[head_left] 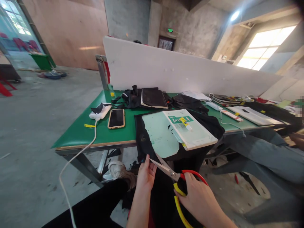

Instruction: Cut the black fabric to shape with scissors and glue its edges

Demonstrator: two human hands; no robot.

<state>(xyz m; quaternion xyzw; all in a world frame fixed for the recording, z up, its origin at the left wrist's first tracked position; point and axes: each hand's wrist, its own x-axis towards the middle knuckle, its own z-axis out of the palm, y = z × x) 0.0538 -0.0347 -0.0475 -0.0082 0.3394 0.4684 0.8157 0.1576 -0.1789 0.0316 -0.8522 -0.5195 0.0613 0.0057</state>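
My right hand (197,193) is wrapped round the red and yellow handles of large scissors (172,174), whose blades are parted and point up-left. Just left of the blade tips, my left hand (147,174) pinches the lower edge of black fabric (144,142) hanging over the table's front edge. On the fabric lie a pale green sheet (160,134) with a ragged edge and a white book (197,129) with a green title band. A small yellow and white tube (186,123) rests on the book.
A phone (116,118) and a white power strip (101,111) lie on the green table (78,128), its cord hanging off the front. A white partition (166,68) runs behind. At the right sits another person in grey trousers (263,158).
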